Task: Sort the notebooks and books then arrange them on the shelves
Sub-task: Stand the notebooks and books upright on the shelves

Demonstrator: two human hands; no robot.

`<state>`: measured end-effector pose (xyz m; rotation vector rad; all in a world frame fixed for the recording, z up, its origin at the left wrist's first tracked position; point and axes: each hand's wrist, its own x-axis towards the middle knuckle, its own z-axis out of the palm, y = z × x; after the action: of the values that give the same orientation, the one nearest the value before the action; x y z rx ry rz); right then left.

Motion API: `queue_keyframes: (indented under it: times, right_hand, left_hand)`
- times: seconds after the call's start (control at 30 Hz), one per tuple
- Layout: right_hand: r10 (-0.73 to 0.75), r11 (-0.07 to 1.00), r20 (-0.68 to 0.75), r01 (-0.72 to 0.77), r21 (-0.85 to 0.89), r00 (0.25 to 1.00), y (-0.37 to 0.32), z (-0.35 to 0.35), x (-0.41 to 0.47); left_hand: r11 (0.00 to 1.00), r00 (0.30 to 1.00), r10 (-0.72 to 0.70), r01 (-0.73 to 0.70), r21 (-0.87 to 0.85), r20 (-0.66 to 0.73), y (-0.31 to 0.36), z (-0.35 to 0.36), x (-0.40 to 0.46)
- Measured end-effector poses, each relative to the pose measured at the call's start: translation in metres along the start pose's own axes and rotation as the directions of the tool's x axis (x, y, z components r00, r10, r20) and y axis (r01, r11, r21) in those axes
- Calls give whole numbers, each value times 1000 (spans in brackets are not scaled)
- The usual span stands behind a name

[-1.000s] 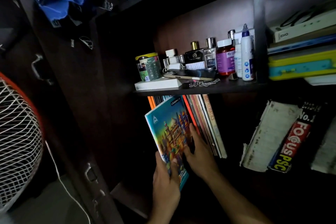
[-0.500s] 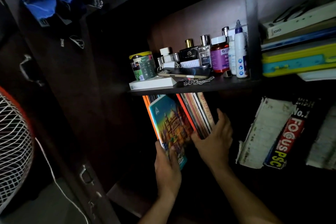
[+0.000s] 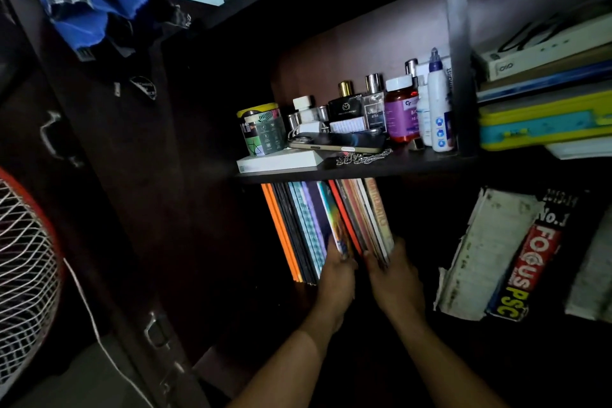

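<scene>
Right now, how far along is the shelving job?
Done: a row of notebooks stands upright under the toiletries shelf. In hand: left hand pushes the colourful notebook into the row; right hand steadies the books beside it. Left: the leaning books at right look unsorted.

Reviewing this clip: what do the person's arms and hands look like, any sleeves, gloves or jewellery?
Both forearms are bare as far as the frame shows, with no sleeves in view. The left hand and right hand wear no gloves. No watch, ring or bracelet shows, though the dim light hides fine detail.
</scene>
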<state>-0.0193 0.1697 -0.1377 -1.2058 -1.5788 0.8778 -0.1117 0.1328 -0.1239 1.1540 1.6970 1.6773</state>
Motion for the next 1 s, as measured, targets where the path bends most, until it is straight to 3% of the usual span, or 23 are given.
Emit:
queue_keyframes:
  times: [0.1,0.2,0.4,0.6,0.7,0.77,0.9,1.0]
  right_hand:
    - [-40,999,-1,40,-9,999,0,6,-3]
    - [-58,998,8,58,20,998,0,8,-4]
    - [-101,994,63,98,52,993,7,15,-1]
    - [-223,972,222,200,122,949,25,11,18]
    - [-263,962,217,240,128,940,30,7,24]
    - [-224,966,198,190,174,954,32,1,29]
    - [-143,960,405,27,278,903,37,-23,39]
    - [-149,959,411,31,281,900,36,-27,40]
  left_hand:
    - [888,989,-126,146,-436,74,23,15,-1]
    - [799,986,-138,169,-577,97,19,17,-1]
    - [802,980,-154,200,-562,130,-2,16,4]
    - [952,988,-115,81,-294,-101,-21,15,24]
    - [964,989,-80,44,-263,-126,-26,16,31]
    - [936,991,-115,85,-341,-69,-27,17,32]
    - [855,984,-118,170,-490,136,-12,18,17]
    - [845,987,-78,140,-516,139,-19,15,20]
